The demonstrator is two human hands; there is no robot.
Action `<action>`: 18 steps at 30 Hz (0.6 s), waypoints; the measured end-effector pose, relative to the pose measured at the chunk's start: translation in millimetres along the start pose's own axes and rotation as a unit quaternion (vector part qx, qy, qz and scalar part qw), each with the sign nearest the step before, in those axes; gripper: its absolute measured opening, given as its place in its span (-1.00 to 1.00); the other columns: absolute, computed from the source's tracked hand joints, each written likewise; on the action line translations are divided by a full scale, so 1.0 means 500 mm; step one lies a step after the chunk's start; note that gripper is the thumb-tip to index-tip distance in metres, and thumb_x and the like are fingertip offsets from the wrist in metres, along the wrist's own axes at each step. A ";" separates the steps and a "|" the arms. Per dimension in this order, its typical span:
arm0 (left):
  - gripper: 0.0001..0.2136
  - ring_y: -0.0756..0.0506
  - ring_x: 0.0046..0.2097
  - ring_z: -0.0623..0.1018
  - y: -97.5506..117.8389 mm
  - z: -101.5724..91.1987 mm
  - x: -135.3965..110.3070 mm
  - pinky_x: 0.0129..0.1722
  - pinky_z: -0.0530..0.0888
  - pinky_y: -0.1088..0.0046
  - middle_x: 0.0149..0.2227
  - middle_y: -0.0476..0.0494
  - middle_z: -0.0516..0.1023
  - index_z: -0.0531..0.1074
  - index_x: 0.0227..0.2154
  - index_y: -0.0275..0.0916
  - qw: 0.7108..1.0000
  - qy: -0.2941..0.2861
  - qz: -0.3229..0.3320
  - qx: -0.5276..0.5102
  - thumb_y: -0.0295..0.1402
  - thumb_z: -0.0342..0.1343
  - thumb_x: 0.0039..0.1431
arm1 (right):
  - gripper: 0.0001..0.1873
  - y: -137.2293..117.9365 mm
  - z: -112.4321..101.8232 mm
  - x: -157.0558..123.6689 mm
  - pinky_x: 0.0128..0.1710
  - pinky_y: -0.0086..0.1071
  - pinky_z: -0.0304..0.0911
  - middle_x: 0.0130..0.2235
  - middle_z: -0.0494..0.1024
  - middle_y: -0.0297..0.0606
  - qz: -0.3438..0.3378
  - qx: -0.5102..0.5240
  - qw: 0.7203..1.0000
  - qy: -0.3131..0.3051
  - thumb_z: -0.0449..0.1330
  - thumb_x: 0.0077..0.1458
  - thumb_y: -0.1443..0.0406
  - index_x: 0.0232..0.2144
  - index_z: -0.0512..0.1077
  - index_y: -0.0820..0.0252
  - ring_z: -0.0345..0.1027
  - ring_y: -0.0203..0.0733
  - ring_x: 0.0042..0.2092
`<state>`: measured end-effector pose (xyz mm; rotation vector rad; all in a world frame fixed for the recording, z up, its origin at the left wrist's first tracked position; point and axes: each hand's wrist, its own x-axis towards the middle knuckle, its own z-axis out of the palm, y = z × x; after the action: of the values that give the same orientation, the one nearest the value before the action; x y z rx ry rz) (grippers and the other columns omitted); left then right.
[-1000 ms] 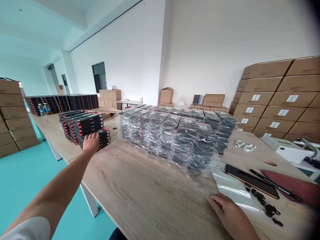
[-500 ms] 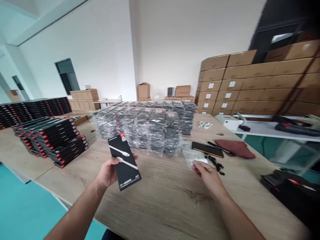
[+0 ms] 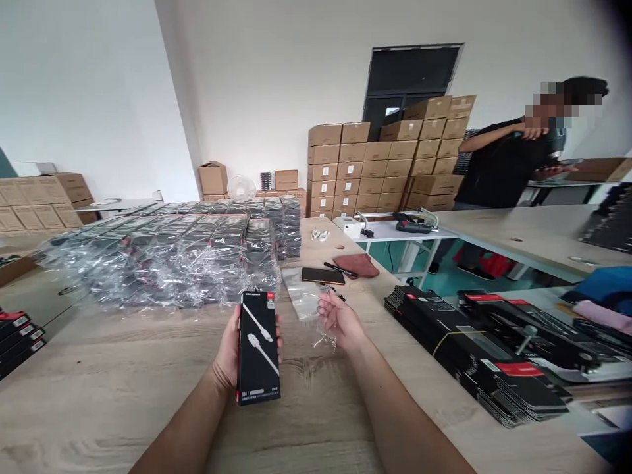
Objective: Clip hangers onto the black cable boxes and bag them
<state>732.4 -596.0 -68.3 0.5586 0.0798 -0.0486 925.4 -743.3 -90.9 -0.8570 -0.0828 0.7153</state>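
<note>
My left hand (image 3: 231, 349) grips a slim black cable box (image 3: 258, 347) with a red tab and a white cable pictured on it, held upright above the wooden table (image 3: 99, 368). Just to its right, my right hand (image 3: 338, 320) pinches a clear plastic bag (image 3: 309, 304) lifted a little off the table. Behind both hands sits a big block of boxes wrapped in clear bags (image 3: 162, 257).
A phone (image 3: 323, 276), pen and maroon cloth (image 3: 356, 264) lie beyond the bag. Stacks of black boxes (image 3: 474, 349) fill the right side, more at the left edge (image 3: 17, 336). Cardboard cartons (image 3: 385, 164) line the wall. A person in black (image 3: 508, 164) stands at the far right.
My view has swung to the right. The left hand brought the box nearer and upright; the right hand lifted the clear bag off the table.
</note>
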 end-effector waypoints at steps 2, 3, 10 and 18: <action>-0.27 -0.23 -0.23 0.53 -0.008 -0.016 0.007 -0.28 0.47 0.22 -0.24 -0.34 0.53 0.45 -0.16 -0.39 0.999 0.027 0.006 0.024 0.25 -0.16 0.01 | -0.74 -0.002 -0.002 0.000 -0.65 -0.54 0.13 -0.56 0.45 -0.36 0.005 -0.005 1.000 -0.012 0.13 0.15 0.16 -0.46 0.42 0.21 0.26 -0.39 -0.58; -0.27 -0.25 -0.20 0.53 -0.011 -0.024 0.007 -0.27 0.47 0.22 -0.22 -0.37 0.53 0.46 -0.20 -0.39 0.998 0.042 0.015 0.037 0.25 -0.17 0.01 | -0.74 -0.003 -0.002 0.000 -0.65 -0.54 0.13 -0.56 0.44 -0.36 0.005 -0.007 1.000 -0.019 0.12 0.15 0.15 -0.46 0.41 0.20 0.26 -0.38 -0.58; -0.44 -0.09 -0.38 0.52 0.000 -0.052 -0.008 -0.39 0.47 0.39 -0.31 -0.21 0.52 0.41 -0.10 -0.30 0.992 0.075 0.066 0.079 0.11 -0.06 0.10 | -0.73 -0.002 -0.010 0.002 -0.64 -0.57 0.16 -0.53 0.46 -0.37 0.021 0.006 1.000 -0.003 0.16 0.11 0.10 -0.36 0.41 0.20 0.28 -0.40 -0.57; -0.55 -0.02 -0.54 0.46 0.003 -0.052 0.004 -0.55 0.41 0.48 -0.49 -0.06 0.48 0.42 -0.13 -0.23 0.970 0.176 0.063 0.158 0.02 0.01 0.10 | -0.67 0.005 -0.012 -0.001 -0.70 -0.61 0.06 -0.58 0.33 -0.52 0.004 -0.017 0.999 -0.040 0.26 -0.16 0.45 -0.25 0.37 0.18 0.17 -0.45 -0.61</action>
<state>732.7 -581.2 -89.4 0.8860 0.3868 0.1659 925.8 -746.4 -96.9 -0.8621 -0.1638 0.7565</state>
